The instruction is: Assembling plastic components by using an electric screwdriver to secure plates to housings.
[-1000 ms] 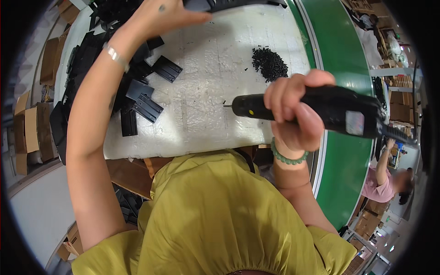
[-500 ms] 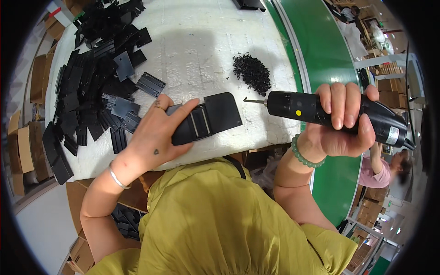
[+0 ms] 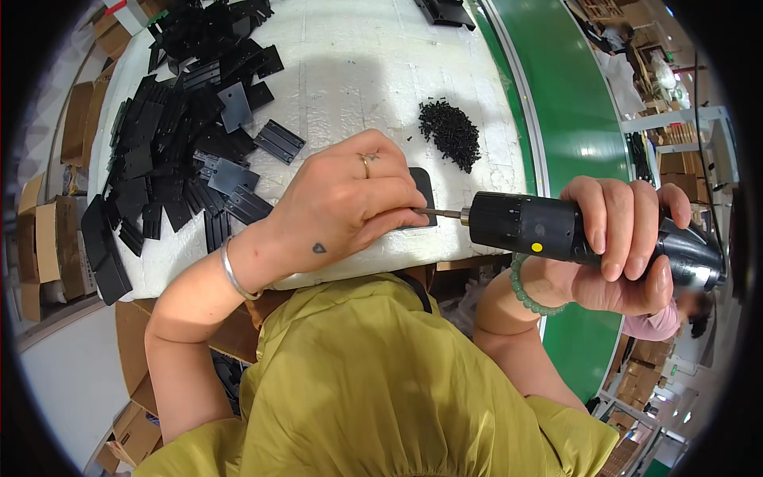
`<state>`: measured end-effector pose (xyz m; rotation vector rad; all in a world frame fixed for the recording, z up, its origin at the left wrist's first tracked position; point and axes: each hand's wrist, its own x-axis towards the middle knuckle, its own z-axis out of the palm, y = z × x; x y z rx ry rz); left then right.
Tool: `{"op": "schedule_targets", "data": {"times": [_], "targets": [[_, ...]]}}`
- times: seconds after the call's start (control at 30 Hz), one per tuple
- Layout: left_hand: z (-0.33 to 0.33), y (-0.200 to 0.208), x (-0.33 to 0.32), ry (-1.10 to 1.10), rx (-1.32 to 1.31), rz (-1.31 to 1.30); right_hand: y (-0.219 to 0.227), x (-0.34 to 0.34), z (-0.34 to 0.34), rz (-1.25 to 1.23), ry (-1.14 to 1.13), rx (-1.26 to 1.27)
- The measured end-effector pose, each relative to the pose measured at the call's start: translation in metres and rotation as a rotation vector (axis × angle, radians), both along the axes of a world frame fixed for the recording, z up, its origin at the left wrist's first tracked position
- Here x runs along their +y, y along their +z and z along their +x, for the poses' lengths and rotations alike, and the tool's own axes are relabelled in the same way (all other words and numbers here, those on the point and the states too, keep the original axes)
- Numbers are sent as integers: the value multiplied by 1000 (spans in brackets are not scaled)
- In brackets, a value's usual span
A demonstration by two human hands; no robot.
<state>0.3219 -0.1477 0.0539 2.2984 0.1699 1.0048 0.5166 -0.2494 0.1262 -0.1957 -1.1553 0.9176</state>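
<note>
My right hand [image 3: 624, 242] wraps round a black electric screwdriver [image 3: 513, 224], held level with its bit pointing left. At the bit's end, my left hand [image 3: 338, 199] pinches the tip between thumb and fingers. A screw there, if any, is hidden by those fingertips. Under my left hand lies a flat black part [image 3: 424, 184]; only its right end shows, the rest being covered. A heap of small black screws [image 3: 449, 133] sits just beyond it on the white work surface [image 3: 350, 87].
Many black plates [image 3: 171, 151] are piled along the left side, with one loose plate [image 3: 280, 141] nearer the middle. Another black part [image 3: 445, 12] lies at the far edge. A green belt surface [image 3: 568, 119] runs along the right. Cardboard boxes [image 3: 57, 238] stand at left.
My left hand has let go of the black part and come over it to pinch the bit's tip. The screwdriver has shifted slightly right and nearer me. The view has shifted a little.
</note>
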Motion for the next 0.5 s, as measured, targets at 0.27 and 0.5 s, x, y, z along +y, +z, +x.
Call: {"op": "schedule_targets", "data": {"times": [0.27,0.5], "targets": [[-4,-3,-6,88,64,-40,3,-2,-22,0,-114,-24],[-7,-4,-5,91,58,-63,4,0,-25,17,-125,-97]]}}
